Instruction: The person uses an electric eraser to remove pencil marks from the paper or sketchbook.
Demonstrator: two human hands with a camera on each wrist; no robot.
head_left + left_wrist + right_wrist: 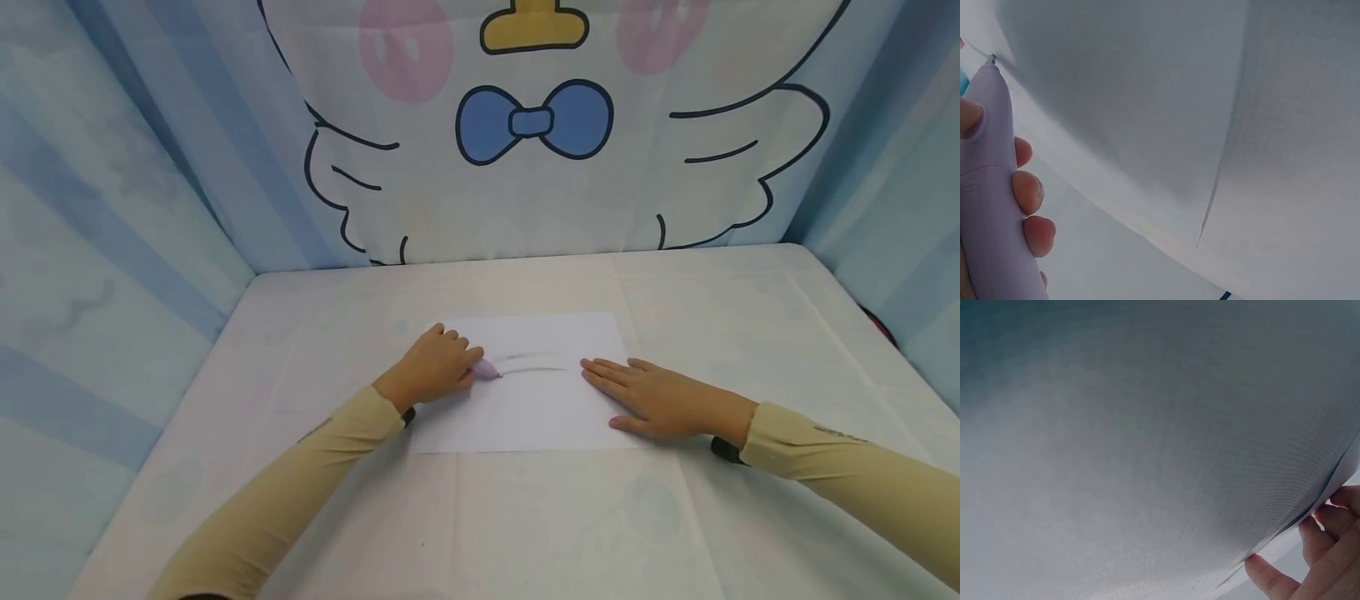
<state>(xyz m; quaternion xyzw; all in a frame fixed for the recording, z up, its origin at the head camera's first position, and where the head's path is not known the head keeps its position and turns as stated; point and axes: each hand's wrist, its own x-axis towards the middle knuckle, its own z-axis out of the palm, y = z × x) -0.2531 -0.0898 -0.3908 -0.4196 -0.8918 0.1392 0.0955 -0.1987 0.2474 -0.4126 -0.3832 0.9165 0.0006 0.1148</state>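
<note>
My left hand (435,365) grips a thick lavender pen-shaped tool (486,368), fingers curled round its body. In the left wrist view the tool (988,156) has a small metal tip, and the thumb presses on its upper side. That tip meets a white sheet of paper (517,425) at the left end of a thin grey line (534,369). Just above runs a second, fainter line (528,355). Flat across the right edge of the sheet rests my right hand (660,402), its fingers straight and the thumb spread.
The sheet lies on a table with a pale cloth (540,525). Behind the table hangs a curtain (532,200) printed with a cartoon figure and blue bow. Blue-striped curtains stand close on the left (97,317) and right (900,208).
</note>
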